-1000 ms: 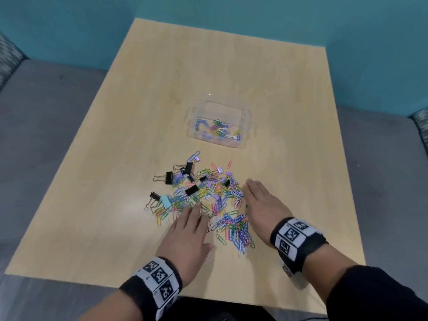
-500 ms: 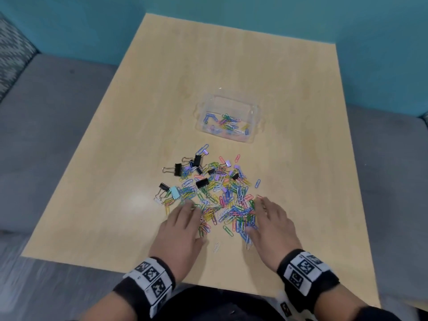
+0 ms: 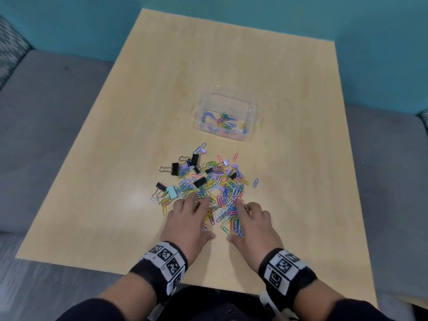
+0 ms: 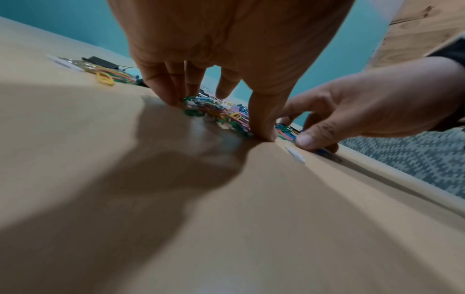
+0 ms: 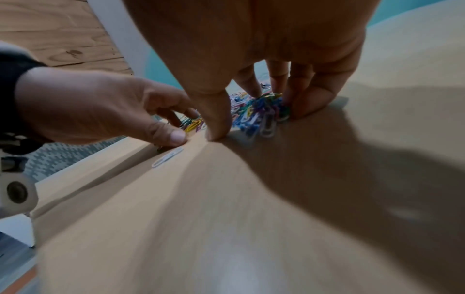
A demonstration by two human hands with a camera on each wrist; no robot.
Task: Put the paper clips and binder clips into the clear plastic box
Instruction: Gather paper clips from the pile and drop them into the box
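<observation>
Hands: left hand (image 3: pixel 188 218) and right hand (image 3: pixel 251 222) cupped, fingers curling round paper clips (image 3: pixel 225 205), near tabletop's (image 3: pixel 92 205) front edge.
Tip: squeeze the grips together, scoop under, lift to clear plastic box (image 3: pixel 225 119).

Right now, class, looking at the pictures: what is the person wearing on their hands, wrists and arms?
Both hands, left hand and right hand, are bare: no gloves or rings visible. Each wrist carries a black band, the left wristband and right wristband, with white panels printed with black square coded markers. Dark long sleeves begin below the bands.
</observation>
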